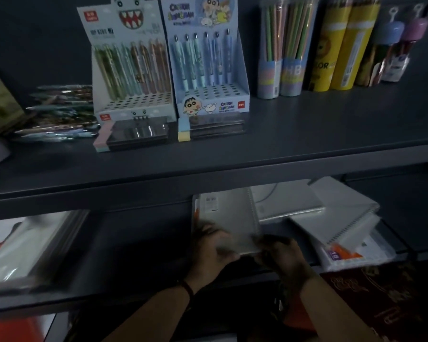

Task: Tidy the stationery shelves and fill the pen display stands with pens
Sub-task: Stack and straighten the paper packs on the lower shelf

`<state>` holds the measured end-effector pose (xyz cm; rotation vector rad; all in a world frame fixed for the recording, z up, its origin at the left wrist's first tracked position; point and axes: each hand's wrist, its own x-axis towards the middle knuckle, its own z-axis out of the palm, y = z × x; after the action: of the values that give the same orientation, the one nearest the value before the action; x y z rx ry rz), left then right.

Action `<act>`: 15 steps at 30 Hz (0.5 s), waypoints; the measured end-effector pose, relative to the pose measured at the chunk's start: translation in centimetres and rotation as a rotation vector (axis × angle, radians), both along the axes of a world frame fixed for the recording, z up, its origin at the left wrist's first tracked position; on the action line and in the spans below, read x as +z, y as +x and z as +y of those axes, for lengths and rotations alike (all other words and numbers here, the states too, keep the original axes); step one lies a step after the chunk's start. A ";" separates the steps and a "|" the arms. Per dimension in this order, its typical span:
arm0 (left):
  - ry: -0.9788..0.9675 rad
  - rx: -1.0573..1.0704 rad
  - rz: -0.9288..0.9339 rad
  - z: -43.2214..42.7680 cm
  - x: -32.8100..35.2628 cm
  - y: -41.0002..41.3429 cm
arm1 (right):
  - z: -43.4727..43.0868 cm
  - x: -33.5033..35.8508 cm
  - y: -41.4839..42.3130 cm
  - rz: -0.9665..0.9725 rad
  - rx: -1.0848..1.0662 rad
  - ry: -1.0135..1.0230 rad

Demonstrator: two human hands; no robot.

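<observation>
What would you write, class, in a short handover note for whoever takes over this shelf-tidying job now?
Hands: left hand and right hand both grip a spiral notebook at the lower shelf.
On the upper shelf, the monster pen stand and cartoon pen stand hold pens at the back only; the front holes are empty. Loose pens lie left of them.
Left to do: fill both stands, straighten the skewed notebooks.

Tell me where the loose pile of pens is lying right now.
In the head view, the loose pens lie heaped on the left side of the upper shelf, directly left of the monster-faced display stand.
</observation>
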<state>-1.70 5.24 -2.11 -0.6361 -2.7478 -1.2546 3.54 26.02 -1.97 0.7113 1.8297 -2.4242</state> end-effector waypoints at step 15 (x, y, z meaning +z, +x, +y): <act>-0.069 0.159 0.162 -10.3 6.1 2.2 | -9.8 7.4 1.3 0.002 -0.045 -0.172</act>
<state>0.45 -5.08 3.96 -0.4898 -2.6574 -1.0319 4.87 16.20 5.43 0.7431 1.5965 -2.5712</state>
